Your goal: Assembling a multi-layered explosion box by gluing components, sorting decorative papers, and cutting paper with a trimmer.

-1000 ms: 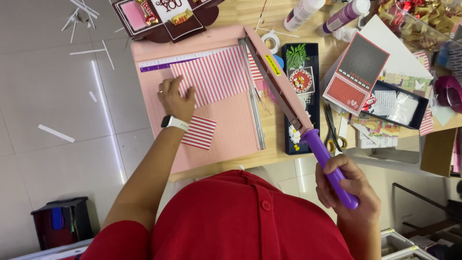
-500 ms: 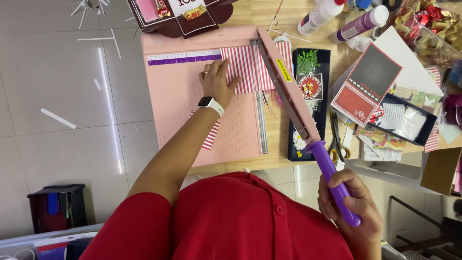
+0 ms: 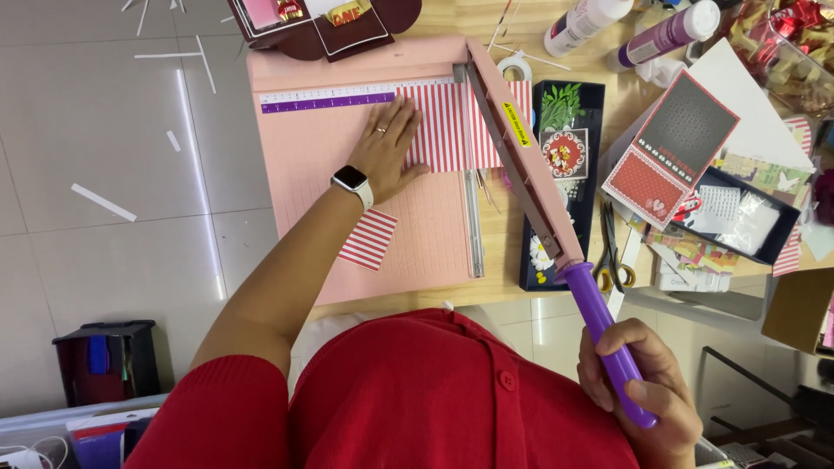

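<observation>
Left hand: moved up from the small striped offcut; now spread flat, pressing the red-striped paper against the far ruler edge.
Right hand: still wrapped round the purple handle.
Blade arm: raised; paper lies beneath it, positioned for cutting.
Pink trimmer board: on the surface.

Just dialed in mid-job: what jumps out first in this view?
The pink paper cutter fills the middle, its blade arm raised by the right hand gripping the purple handle at lower right. The left hand lies flat on red-striped paper against the cutter's top ruler. A smaller striped piece lies nearer the person, and craft clutter crowds the table's right side.
</observation>
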